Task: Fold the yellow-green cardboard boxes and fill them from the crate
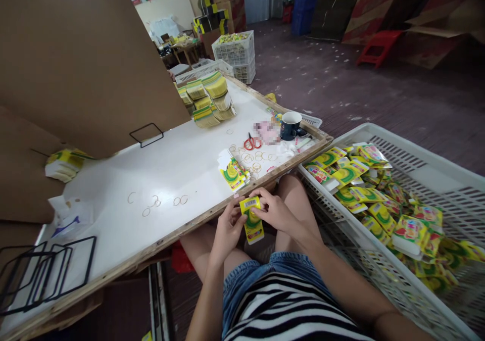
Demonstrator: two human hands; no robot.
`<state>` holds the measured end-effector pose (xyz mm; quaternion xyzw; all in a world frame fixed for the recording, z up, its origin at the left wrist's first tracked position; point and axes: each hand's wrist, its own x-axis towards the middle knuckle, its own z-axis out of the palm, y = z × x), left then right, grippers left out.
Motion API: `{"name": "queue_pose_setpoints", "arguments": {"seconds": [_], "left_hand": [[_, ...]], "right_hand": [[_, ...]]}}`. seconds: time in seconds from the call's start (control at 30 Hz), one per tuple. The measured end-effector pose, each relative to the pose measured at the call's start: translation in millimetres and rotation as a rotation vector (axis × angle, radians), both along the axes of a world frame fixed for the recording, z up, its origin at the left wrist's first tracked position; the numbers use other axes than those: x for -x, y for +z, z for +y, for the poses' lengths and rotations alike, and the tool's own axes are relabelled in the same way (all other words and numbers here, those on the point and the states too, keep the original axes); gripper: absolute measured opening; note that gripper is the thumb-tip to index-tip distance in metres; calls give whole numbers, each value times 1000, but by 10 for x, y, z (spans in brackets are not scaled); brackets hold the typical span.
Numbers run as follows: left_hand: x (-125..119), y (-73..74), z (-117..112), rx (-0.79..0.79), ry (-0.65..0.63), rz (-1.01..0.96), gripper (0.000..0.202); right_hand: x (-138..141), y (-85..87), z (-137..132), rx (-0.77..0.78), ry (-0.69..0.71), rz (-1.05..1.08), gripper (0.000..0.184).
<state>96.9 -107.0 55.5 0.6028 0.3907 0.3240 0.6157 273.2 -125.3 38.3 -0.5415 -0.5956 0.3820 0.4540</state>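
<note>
Between my two hands, above my lap at the table's front edge, is a small yellow-and-green printed carton with a barcode near its top. My left hand grips its left side, thumb on the front. On the upper right side, my right hand is closed on the same carton, with fingers near the top end. Whether the carton is flat or folded open, I cannot tell. Just beyond my hands, a small pile of similar cartons lies on the white tabletop.
At my right stands a white plastic crate with many yellow cartons. Red-handled scissors, rubber bands and a dark mug are on the table. Bundled carton stacks stand farther back; a black wire rack is at left.
</note>
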Motion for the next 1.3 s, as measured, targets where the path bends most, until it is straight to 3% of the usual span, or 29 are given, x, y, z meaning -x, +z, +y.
{"name": "queue_pose_setpoints", "arguments": {"seconds": [0.13, 0.3, 0.47, 0.53, 0.6, 0.67, 0.73, 0.77, 0.83, 0.97, 1.13, 1.3], "left_hand": [[-20, 18, 6, 44, 40, -77, 48], [-103, 37, 15, 16, 22, -86, 44], [-216, 35, -13, 6, -24, -91, 42], [-247, 48, -8, -14, -26, -109, 44], [-255, 44, 59, -68, -1, -123, 49], [-236, -6, 219, -170, 84, -78, 52], [-200, -119, 469, -294, 248, 89, 51], [-182, -193, 614, -330, 364, 218, 53], [-159, -352, 900, -285, 510, 508, 62], [-171, -569, 1276, -233, 570, 606, 69], [-183, -608, 1350, -207, 579, 618, 48], [-184, -614, 1331, -197, 556, 608, 42]], "right_hand": [[0, 15, -46, -30, 12, 51, 31], [-48, -43, -78, -49, -115, 192, 25], [-115, -21, -124, -8, -17, 393, 21], [-130, 27, -154, -14, -59, 422, 20], [-154, 65, -169, -84, -268, 501, 23], [-194, 63, -154, -233, -601, 660, 32], [-236, 8, -112, -326, -819, 837, 39], [-247, -36, -88, -306, -846, 902, 42], [-234, -143, -50, -165, -802, 962, 46], [-114, -318, -47, 40, -679, 920, 48], [-50, -389, -52, 99, -577, 856, 40], [18, -459, -13, 152, -538, 845, 39]]}}
